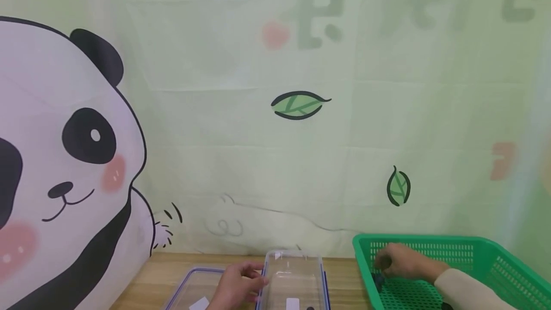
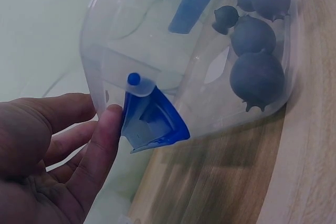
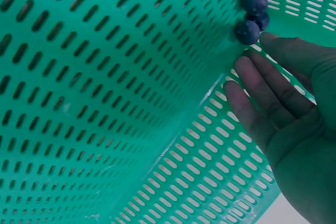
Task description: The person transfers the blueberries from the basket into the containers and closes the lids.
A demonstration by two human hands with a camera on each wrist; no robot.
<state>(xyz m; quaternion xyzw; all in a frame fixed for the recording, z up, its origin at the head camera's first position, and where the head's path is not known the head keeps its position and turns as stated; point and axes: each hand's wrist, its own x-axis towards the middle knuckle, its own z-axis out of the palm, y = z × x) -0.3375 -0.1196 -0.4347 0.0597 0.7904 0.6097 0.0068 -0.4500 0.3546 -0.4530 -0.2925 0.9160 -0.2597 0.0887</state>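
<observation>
Left hand (image 1: 238, 287) has its fingers fairly straight, just resting on the side of a clear plastic container (image 1: 292, 276) by its blue latch (image 2: 152, 121). A bunch of blueberries (image 2: 253, 36) sits inside. Right hand (image 1: 402, 261) is down in the green basket (image 1: 430, 239), fingers loose and not gripping anything, with three dark berries (image 3: 259, 20) right by the thumb tip. Wood-look tabletop (image 1: 344, 279) shows between the hands.
</observation>
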